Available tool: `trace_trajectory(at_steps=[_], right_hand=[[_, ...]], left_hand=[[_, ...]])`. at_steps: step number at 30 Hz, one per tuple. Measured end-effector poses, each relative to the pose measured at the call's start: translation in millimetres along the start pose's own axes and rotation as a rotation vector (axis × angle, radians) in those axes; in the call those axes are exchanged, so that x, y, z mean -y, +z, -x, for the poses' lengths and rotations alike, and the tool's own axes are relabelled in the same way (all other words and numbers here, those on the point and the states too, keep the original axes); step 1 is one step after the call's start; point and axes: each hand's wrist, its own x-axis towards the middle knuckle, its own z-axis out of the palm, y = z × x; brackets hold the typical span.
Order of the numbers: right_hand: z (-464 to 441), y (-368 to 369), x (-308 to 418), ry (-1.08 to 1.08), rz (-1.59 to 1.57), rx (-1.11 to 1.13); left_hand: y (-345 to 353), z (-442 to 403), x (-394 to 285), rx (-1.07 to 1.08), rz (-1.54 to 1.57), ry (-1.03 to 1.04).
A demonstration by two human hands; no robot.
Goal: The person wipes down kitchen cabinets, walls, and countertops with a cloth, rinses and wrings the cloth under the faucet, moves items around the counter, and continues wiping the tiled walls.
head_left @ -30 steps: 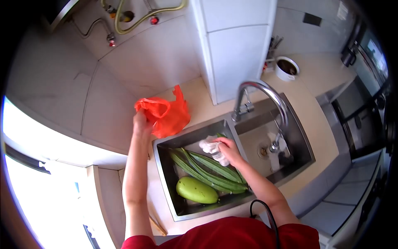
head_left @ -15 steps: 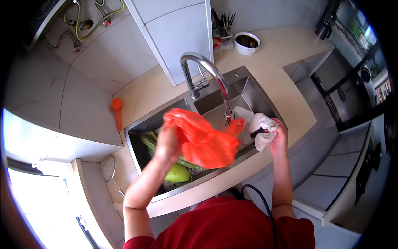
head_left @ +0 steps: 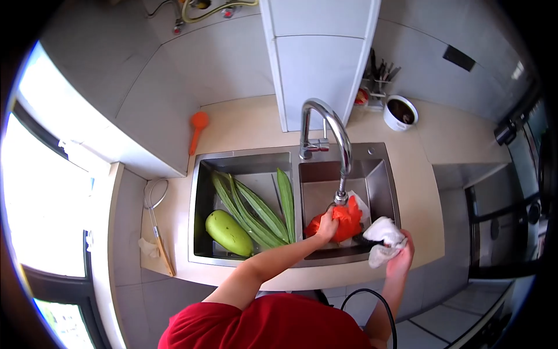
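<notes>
My left hand [head_left: 328, 225] is closed on a red plastic bag [head_left: 349, 220], low in the right basin [head_left: 309, 180] under the faucet [head_left: 340, 125]. My right hand [head_left: 402, 257] grips a crumpled white bag [head_left: 382, 231] over the basin's right front edge. Something dark shows beside the white bag, too small to name. Another whitish piece, partly hidden, lies behind the red bag. In the left basin rest several long ridged green gourds [head_left: 256, 203] and a thick, smooth, light green gourd [head_left: 228, 232].
An orange ladle [head_left: 199, 125] lies on the counter behind the left basin. On the left counter is a wire strainer with a wooden handle [head_left: 164, 250]. A white bowl [head_left: 400, 113] with dark contents and a utensil holder [head_left: 379, 81] stand at the back right.
My left hand has brought the red bag from above the left basin and divider rightward and down into the right basin. The gourds are now uncovered. My right hand still holds the white bag.
</notes>
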Motion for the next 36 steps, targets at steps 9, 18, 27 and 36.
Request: trace_trajectory(at_steps=[9,18,27,36], right_hand=[[-9,149,-39,0.455,-0.085,0.383],[-66,349,-103,0.299,0.026,0.621],[-214,610,-115,-1.020,0.803,0.708],[-256,801,-206,-1.394,0.649,0.701]], left_hand=[[-159,22,-48,0.717,-0.621,0.265],[-431,-47,-9,-0.604,-0.908,0.240],[-489,-143,50,-0.700,-1.014,0.196],[-498,-177,72,-0.894,-1.096,0.167]])
